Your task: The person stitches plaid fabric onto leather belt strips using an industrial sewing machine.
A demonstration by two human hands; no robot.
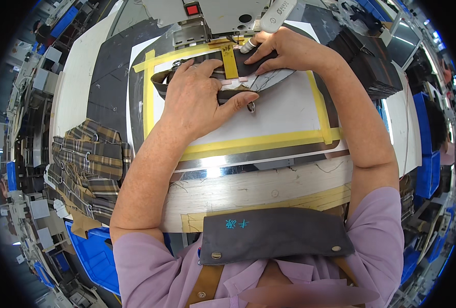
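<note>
A dark fabric piece [263,60] with a pale lining [274,79] lies bunched below the sewing machine head [223,15]. My left hand [194,97] is spread over its left part, fingers curled on the cloth and thumb along the near edge. From that edge hangs a small metal ring [251,107]. My right hand [284,51] grips the far right part between thumb and fingers, close to the needle area, which is partly hidden. A pale band [247,46] shows at its index fingertip. Between my hands lies a yellow strip [230,62].
Yellow tape [233,147] frames a white sheet [284,118] on the work surface. Plaid fabric pieces [92,169] with metal rings are heaped at left. Stacked dark pieces [366,61] stand at far right. Blue bins [92,256] flank the table. A white lamp [278,15] juts beside the machine.
</note>
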